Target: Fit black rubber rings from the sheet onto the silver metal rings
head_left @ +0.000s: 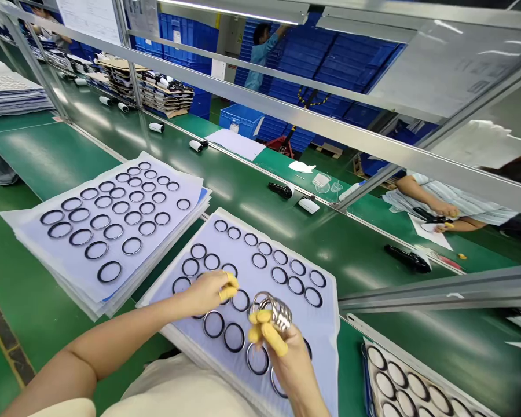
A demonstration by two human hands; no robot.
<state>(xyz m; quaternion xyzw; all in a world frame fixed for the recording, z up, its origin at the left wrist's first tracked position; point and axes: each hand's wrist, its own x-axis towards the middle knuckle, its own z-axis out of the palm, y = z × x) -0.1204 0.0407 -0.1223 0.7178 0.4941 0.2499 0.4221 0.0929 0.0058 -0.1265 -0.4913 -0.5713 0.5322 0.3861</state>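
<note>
My right hand (pixel 282 344), with yellow finger covers, grips a stack of shiny metal rings (pixel 280 313) above a sheet-covered pile. My left hand (pixel 212 292) also wears yellow covers; its fingers are curled together over the rings at the sheet's middle left, and whatever they pinch is hidden. Beneath both hands lies the white sheet (pixel 260 231) on a layered stack, set with black-edged rings (pixel 234 337) in loose rows. Some of these rings are covered by my hands. To the left, another stack of sheets (pixel 165 260) bears many similar rings (pixel 109 271).
A green conveyor (pixel 243 191) runs behind the stacks, carrying black-and-white parts (pixel 281 189). Metal frame bars (pixel 286 113) cross above it. At lower right sits a tray of rings (pixel 406 379). Across the line, a person's hands (pixel 445 211) work on a part. Blue bins (pixel 241 120) stand beyond.
</note>
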